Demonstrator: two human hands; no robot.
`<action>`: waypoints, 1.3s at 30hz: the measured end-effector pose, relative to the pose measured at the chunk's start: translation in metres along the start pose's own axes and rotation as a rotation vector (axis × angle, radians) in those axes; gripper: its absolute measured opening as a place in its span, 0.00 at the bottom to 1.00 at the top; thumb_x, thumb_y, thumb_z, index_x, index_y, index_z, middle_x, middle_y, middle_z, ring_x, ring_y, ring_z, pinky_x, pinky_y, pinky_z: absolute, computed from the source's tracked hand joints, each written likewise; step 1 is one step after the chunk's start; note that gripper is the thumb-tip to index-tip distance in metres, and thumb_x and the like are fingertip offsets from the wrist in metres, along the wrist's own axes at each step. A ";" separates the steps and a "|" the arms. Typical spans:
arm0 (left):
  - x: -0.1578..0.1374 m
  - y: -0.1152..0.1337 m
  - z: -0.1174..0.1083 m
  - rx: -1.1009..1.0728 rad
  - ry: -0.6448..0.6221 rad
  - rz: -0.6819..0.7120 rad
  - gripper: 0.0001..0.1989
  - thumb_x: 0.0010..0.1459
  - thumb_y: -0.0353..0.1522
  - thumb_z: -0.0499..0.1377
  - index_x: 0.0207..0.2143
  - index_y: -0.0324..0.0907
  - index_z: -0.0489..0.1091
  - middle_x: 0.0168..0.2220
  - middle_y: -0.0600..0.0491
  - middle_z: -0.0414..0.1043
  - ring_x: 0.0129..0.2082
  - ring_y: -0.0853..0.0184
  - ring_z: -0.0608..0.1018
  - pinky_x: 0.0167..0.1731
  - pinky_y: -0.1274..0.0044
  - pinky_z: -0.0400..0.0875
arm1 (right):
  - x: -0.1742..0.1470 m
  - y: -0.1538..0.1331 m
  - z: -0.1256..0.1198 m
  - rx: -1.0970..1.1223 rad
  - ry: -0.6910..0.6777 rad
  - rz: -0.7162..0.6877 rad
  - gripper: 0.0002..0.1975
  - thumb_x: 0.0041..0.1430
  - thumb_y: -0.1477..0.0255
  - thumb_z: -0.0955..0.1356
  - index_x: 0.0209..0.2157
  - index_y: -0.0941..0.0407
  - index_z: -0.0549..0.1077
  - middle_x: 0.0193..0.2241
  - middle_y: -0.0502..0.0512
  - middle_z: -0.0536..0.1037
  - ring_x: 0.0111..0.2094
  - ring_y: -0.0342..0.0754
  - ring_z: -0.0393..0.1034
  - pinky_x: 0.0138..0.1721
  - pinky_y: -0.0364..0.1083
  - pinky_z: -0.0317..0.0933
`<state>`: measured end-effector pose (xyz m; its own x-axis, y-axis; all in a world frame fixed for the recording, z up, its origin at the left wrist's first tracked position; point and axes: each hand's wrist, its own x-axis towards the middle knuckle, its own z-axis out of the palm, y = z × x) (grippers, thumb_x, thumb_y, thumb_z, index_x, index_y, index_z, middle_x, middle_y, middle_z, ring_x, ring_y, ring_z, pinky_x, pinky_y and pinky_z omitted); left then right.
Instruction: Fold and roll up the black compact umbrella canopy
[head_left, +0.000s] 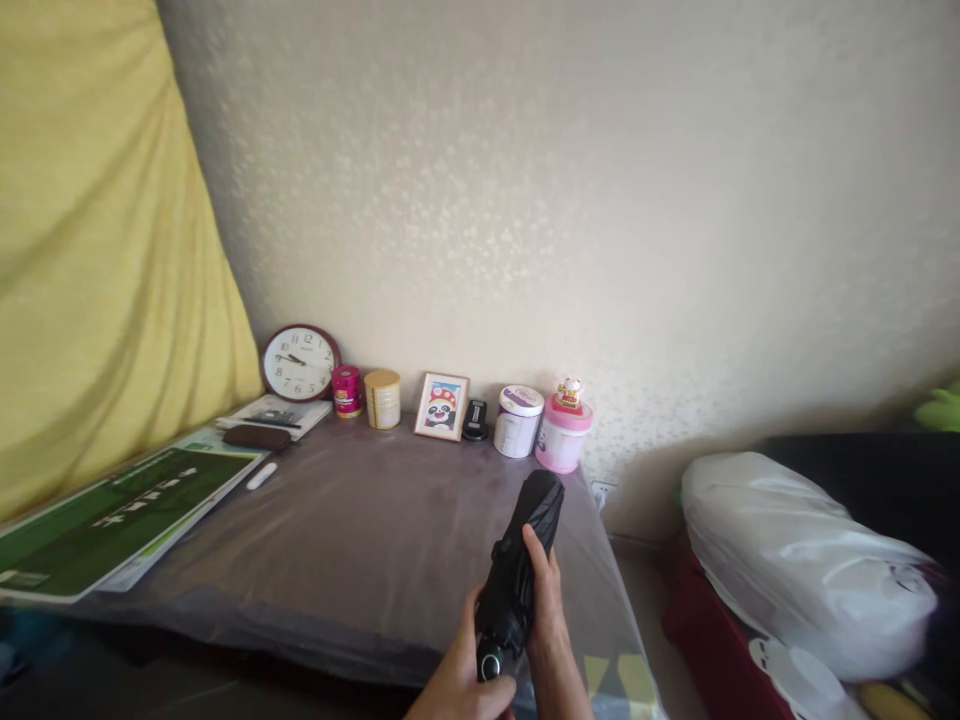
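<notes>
both my hands are round a folded black umbrella point(517, 570): my left hand point(466, 672) grips the handle end, my right hand point(551, 612) clasps the side of the canopy. it is over the counter point(360, 520), by the near edge and toward the right corner, tip angled at the far right corner; i can't tell whether it touches the surface. if the ringed end point(490, 667) by my left hand is a release button, a stray press could spring it open and knock the small figurine point(568, 395) off the pink tub point(562, 442) at that far corner. a slack right-hand hold could let the folds loosen.
</notes>
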<state>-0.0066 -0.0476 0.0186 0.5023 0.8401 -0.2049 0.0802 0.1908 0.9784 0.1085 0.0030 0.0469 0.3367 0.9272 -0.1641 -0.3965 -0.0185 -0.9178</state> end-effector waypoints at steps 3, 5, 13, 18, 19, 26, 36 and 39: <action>-0.003 0.005 0.000 -0.085 -0.073 -0.050 0.42 0.48 0.29 0.53 0.61 0.44 0.31 0.22 0.61 0.66 0.21 0.69 0.72 0.23 0.79 0.65 | -0.001 -0.002 -0.001 -0.033 -0.002 -0.018 0.30 0.43 0.52 0.69 0.43 0.59 0.70 0.25 0.51 0.76 0.26 0.49 0.71 0.27 0.45 0.65; 0.000 -0.002 0.003 0.020 0.011 0.014 0.42 0.47 0.27 0.52 0.61 0.42 0.32 0.29 0.55 0.70 0.28 0.68 0.75 0.29 0.78 0.68 | -0.001 -0.003 0.001 -0.110 0.011 -0.047 0.29 0.43 0.53 0.70 0.44 0.58 0.70 0.27 0.51 0.76 0.29 0.49 0.71 0.30 0.45 0.65; 0.009 -0.022 0.003 0.511 0.281 0.194 0.47 0.39 0.21 0.52 0.62 0.36 0.35 0.63 0.38 0.40 0.61 0.54 0.56 0.56 0.67 0.54 | 0.002 0.001 0.005 -0.263 0.132 -0.083 0.30 0.42 0.56 0.72 0.46 0.57 0.67 0.34 0.52 0.77 0.37 0.51 0.71 0.37 0.45 0.64; 0.001 -0.001 -0.002 0.042 -0.031 0.015 0.44 0.45 0.26 0.53 0.62 0.43 0.32 0.35 0.51 0.73 0.31 0.63 0.77 0.32 0.72 0.70 | -0.002 0.001 0.002 -0.092 -0.001 0.036 0.29 0.46 0.54 0.69 0.45 0.59 0.68 0.27 0.51 0.76 0.30 0.50 0.72 0.31 0.46 0.65; 0.001 -0.001 -0.002 -0.022 -0.082 -0.055 0.43 0.46 0.27 0.52 0.62 0.43 0.32 0.28 0.55 0.72 0.25 0.65 0.75 0.27 0.74 0.69 | -0.002 0.001 0.002 -0.085 -0.026 0.041 0.29 0.46 0.54 0.69 0.46 0.59 0.68 0.27 0.51 0.76 0.30 0.50 0.72 0.31 0.46 0.65; 0.011 -0.035 -0.001 0.373 0.204 0.194 0.50 0.40 0.23 0.54 0.62 0.41 0.29 0.62 0.41 0.48 0.55 0.58 0.65 0.50 0.73 0.61 | 0.006 0.008 0.001 -0.358 0.122 -0.126 0.29 0.41 0.57 0.72 0.44 0.58 0.68 0.33 0.52 0.77 0.36 0.51 0.71 0.37 0.45 0.64; 0.001 -0.011 -0.012 -0.107 -0.118 0.029 0.49 0.46 0.28 0.55 0.61 0.47 0.22 0.38 0.52 0.71 0.27 0.69 0.75 0.27 0.77 0.68 | -0.002 0.009 0.001 -0.088 -0.009 0.059 0.28 0.41 0.56 0.71 0.41 0.58 0.68 0.23 0.48 0.74 0.25 0.49 0.71 0.27 0.46 0.65; -0.001 -0.007 -0.011 -0.137 -0.127 -0.065 0.43 0.48 0.29 0.54 0.61 0.44 0.32 0.25 0.60 0.66 0.21 0.71 0.72 0.23 0.80 0.64 | -0.003 0.008 0.001 -0.094 -0.036 0.055 0.28 0.42 0.55 0.71 0.42 0.59 0.68 0.24 0.50 0.75 0.25 0.49 0.71 0.27 0.46 0.65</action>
<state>-0.0177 -0.0443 0.0117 0.6055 0.7542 -0.2539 0.0024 0.3173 0.9483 0.1034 0.0007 0.0399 0.2856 0.9365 -0.2037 -0.3310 -0.1031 -0.9380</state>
